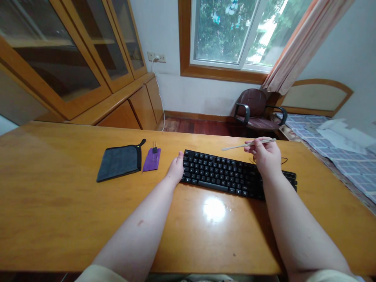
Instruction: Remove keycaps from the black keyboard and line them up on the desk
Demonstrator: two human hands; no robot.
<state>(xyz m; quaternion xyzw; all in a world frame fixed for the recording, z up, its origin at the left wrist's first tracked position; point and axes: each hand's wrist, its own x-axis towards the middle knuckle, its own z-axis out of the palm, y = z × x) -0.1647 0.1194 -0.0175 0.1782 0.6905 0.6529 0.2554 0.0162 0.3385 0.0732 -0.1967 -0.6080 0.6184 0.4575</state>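
A black keyboard (217, 174) lies at a slant on the wooden table. My left hand (176, 169) grips its left end, thumb up along the edge and the other fingers hidden. Over the keyboard's right part, my right hand (266, 154) pinches a thin pale stick (235, 147) with a slightly wider tip. That tip points left and hangs above the keyboard's back edge, apart from the keys. My right hand and forearm hide some of the keys on the right.
Left of the keyboard lie a purple cloth (152, 163) with a black binder clip (155, 150) on it and a dark grey cloth (120, 161) with a loop. A thin black cable (284, 159) shows behind my right hand. Beyond the table (188, 235) stands an armchair (254, 105).
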